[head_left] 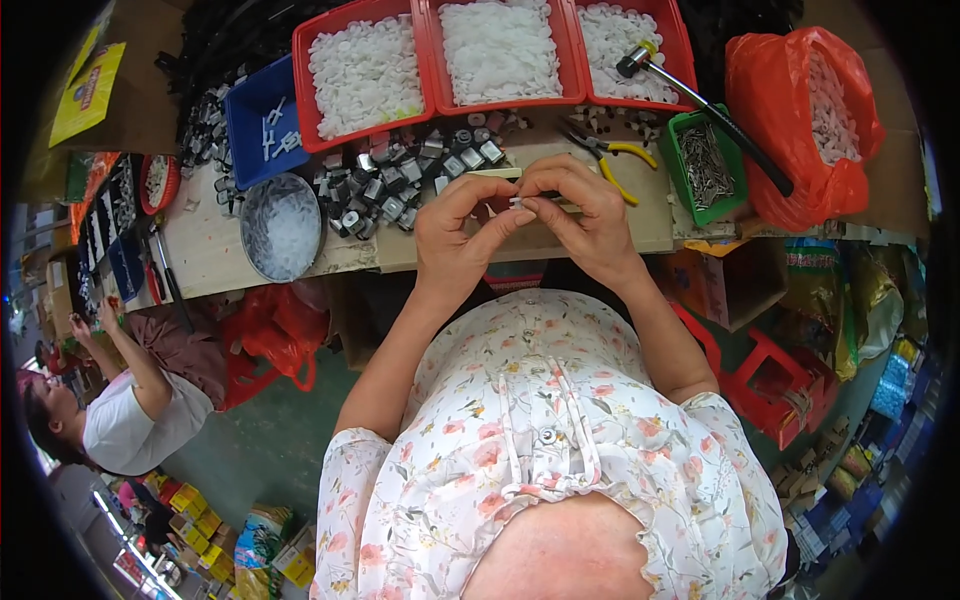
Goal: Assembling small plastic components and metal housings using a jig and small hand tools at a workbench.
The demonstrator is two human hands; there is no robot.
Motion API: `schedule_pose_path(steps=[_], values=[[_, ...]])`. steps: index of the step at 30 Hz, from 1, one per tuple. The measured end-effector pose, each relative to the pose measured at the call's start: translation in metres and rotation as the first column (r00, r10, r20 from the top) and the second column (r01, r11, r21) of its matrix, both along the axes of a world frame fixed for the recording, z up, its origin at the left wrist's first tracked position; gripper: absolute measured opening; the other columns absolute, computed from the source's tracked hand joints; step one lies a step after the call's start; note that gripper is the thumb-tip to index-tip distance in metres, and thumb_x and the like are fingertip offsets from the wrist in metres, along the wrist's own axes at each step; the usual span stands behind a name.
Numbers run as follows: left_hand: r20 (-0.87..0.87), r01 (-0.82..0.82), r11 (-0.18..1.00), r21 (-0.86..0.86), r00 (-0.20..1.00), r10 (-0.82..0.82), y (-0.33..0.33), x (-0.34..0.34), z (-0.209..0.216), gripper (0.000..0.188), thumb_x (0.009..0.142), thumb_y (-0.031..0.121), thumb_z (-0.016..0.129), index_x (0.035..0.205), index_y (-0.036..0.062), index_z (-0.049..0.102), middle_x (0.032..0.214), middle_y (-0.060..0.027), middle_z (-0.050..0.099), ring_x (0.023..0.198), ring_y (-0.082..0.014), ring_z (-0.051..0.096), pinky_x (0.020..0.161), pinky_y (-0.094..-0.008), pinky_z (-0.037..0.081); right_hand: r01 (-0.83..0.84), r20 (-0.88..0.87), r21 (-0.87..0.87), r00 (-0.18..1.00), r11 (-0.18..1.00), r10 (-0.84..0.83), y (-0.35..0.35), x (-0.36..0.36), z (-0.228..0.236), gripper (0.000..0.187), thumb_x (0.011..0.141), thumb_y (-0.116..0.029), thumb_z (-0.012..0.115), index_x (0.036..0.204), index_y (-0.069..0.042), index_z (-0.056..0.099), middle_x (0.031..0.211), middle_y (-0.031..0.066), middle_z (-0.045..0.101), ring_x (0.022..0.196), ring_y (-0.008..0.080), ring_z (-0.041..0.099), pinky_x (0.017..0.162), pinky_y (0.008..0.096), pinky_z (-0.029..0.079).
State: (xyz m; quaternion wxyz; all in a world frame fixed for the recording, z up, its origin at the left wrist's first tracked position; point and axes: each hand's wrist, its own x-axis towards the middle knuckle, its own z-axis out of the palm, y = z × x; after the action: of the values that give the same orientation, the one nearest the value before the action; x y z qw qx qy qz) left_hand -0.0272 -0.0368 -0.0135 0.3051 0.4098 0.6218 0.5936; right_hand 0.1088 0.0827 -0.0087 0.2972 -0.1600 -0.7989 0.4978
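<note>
Above the bench's near edge, my left hand [462, 228] and my right hand [580, 210] meet fingertip to fingertip. Pinched between them is a small white plastic part [517, 202], partly covered by the fingers; its exact kind is too small to make out. Left of my hands lies a heap of small black-and-silver block-shaped parts [375, 190]. Right behind my right hand rest pliers with yellow handles [615, 160]. A round metal bowl [318, 222] with whitish, translucent small pieces stands at the left.
Red trays [436, 90] of small white parts line the back, with a hammer [720, 118] lying across the right one. A green bin [738, 200] holds metal pins. Beside it sits a red plastic bag [770, 80]. A blue tray [240, 120] stands left; another person [140, 420] works farther left.
</note>
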Motion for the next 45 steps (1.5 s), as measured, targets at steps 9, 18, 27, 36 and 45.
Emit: schedule_pose_path(steps=[9,18,27,36,45], values=[[-0.617,-0.061,0.992,0.108,0.778,0.115,-0.008,-0.014,-0.016,0.034,0.071,0.010,0.080,0.103,0.0042,0.069,0.098,-0.0105,0.062,0.097,-0.0304,0.060,0.079,-0.0386,0.051,0.040,0.077,0.282,0.995,0.959,-0.064,0.009,-0.012,-0.020,0.016,0.077,0.003,0.072,0.092,0.000,0.066,0.098,0.0100,0.058,0.090,0.0247,0.059,0.076,0.0340,0.047],[-0.787,0.050,0.993,0.111,0.614,0.057,-0.010,-0.007,-0.032,0.034,0.072,0.011,0.078,0.105,0.0064,0.069,0.107,-0.0097,0.060,0.106,-0.0314,0.058,0.084,-0.0418,0.049,0.021,0.085,0.305,0.995,0.952,-0.049,0.015,-0.011,-0.026,0.018,0.076,0.003,0.072,0.092,-0.001,0.066,0.097,0.0105,0.057,0.090,0.0268,0.057,0.076,0.0357,0.046],[-0.807,0.065,0.994,0.085,0.589,0.031,-0.006,-0.007,-0.033,0.035,0.073,0.012,0.078,0.106,0.0054,0.068,0.108,-0.0092,0.059,0.108,-0.0303,0.056,0.084,-0.0412,0.049,-0.015,0.123,0.301,0.992,0.954,-0.024,0.019,-0.013,-0.023,0.015,0.077,0.002,0.070,0.092,0.000,0.064,0.099,0.0117,0.057,0.093,0.0292,0.057,0.078,0.0371,0.046],[-0.804,0.092,0.987,0.130,0.592,0.051,-0.008,-0.008,-0.035,0.036,0.074,0.010,0.077,0.107,0.0020,0.066,0.109,-0.0111,0.058,0.106,-0.0316,0.056,0.084,-0.0419,0.051,-0.039,0.115,0.321,0.993,0.946,0.002,0.019,-0.013,-0.026,0.017,0.077,0.003,0.070,0.092,0.001,0.064,0.099,0.0116,0.057,0.091,0.0287,0.058,0.077,0.0365,0.047],[-0.832,0.084,0.992,0.097,0.553,0.034,-0.007,-0.004,-0.037,0.037,0.075,0.012,0.076,0.109,0.0018,0.065,0.111,-0.0099,0.058,0.107,-0.0309,0.055,0.084,-0.0411,0.048,-0.053,0.182,0.255,0.983,0.965,0.006,0.020,-0.011,-0.022,0.016,0.078,0.005,0.068,0.092,0.000,0.063,0.102,0.0113,0.057,0.094,0.0276,0.059,0.077,0.0345,0.048]])
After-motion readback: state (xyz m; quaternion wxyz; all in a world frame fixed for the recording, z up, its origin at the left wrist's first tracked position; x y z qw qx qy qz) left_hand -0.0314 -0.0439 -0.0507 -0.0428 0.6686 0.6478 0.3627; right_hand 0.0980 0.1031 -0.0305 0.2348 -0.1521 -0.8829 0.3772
